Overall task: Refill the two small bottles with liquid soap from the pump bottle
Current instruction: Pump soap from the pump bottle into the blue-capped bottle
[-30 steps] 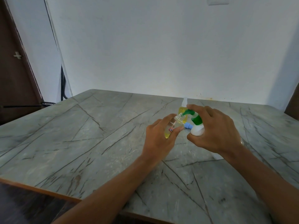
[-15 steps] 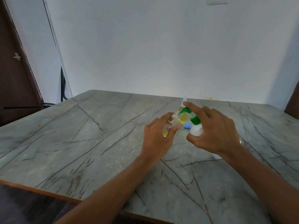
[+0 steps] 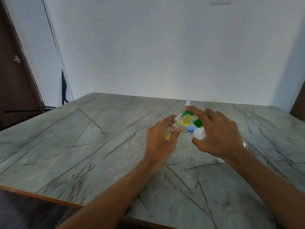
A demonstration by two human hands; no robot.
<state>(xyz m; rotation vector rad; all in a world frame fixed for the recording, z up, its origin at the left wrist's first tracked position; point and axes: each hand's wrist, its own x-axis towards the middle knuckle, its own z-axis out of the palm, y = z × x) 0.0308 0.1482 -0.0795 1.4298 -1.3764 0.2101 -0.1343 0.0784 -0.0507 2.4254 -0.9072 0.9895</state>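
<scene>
Pinched between thumb and fingers of the left hand point(image 3: 160, 141), a small bottle point(image 3: 171, 129) is held tilted; at its three o'clock the pump bottle point(image 3: 198, 133) is clasped by the right hand point(image 3: 217, 134), forefinger on the pump. Filling seems under way; steady, aligned presses are needed next.

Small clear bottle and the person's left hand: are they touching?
Touching. The head view shows the left hand holding the small clear bottle tilted, with thumb and fingers curled round it.
</scene>
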